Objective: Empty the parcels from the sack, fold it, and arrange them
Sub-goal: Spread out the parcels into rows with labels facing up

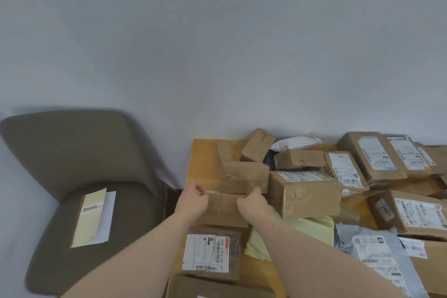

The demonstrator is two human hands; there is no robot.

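Two bare forearms reach forward from the bottom edge over a wooden table (203,152) crowded with parcels. The left hand (192,201) and right hand (252,204) both grip a small brown box (223,208), one at each end, fingers curled over its top edge. It sits near the table's left side, in front of a taped box (244,175). Nearer the camera lies a labelled parcel (210,253), and beside it a pale yellow packet (312,227) under the right forearm. More cardboard boxes and grey mailers are heaped to the right. The sack cannot be told apart. Left of the table, a brown chair (72,152) holds a notebook (90,218).
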